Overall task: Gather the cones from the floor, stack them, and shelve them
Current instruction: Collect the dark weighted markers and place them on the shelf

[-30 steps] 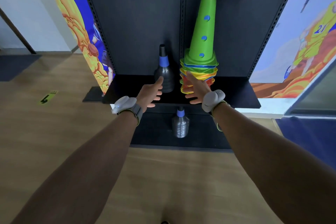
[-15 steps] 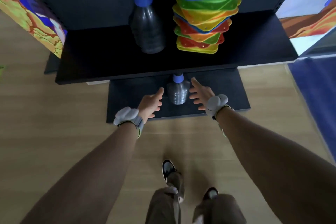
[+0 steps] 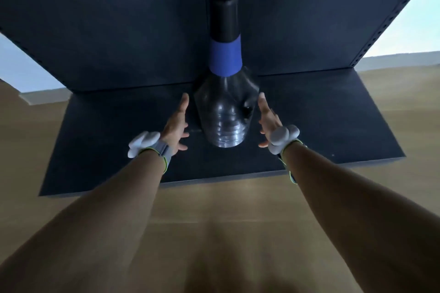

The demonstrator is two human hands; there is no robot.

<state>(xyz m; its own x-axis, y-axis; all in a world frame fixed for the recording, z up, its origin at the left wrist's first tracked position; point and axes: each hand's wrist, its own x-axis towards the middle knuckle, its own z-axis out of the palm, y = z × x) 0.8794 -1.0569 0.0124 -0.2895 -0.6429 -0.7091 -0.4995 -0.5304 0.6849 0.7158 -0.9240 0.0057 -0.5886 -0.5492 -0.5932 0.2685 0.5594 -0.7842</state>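
Flanking the black cone stack [image 3: 225, 112] on the bottom shelf [image 3: 321, 131], you are holding your left hand [image 3: 176, 123] and right hand [image 3: 267, 121] with fingers spread, not touching it.

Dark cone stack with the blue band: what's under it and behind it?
The dark cone stack stands on the black bottom shelf, with the rack's back panel behind. Its base hides the shelf patch beneath; whether anything is inside cannot be seen.
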